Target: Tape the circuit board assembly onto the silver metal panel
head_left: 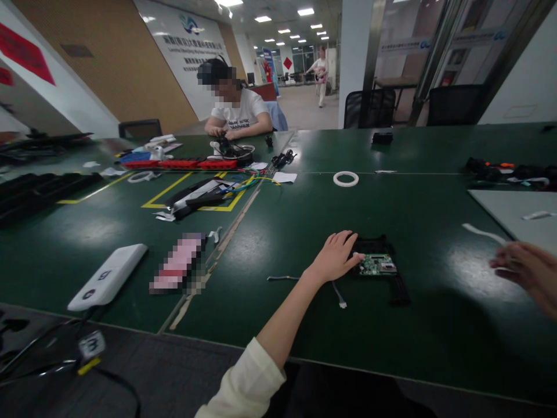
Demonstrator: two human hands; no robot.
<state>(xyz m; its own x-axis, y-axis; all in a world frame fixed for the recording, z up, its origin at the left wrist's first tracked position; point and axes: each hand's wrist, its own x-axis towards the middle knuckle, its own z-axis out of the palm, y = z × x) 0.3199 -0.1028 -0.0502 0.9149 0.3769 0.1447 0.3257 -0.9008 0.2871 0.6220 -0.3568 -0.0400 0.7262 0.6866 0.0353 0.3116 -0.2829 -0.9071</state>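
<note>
My left hand (336, 256) rests on the green table (304, 215), fingers laid flat against the left side of a black housing (383, 255) that carries a small green circuit board (378, 265). My right hand (524, 268) hovers at the right edge of view, blurred by motion, fingers stretched out with nothing visible in them. A thin white cable (338, 295) and a short dark strip (282, 278) lie near my left wrist.
A white tape ring (346, 179) lies further back. A white power bank (108, 276) sits at left. A grey sheet (513, 212) lies at right. A person sits at the far side handling black cables (230, 148), among red trays (174, 164) and wires.
</note>
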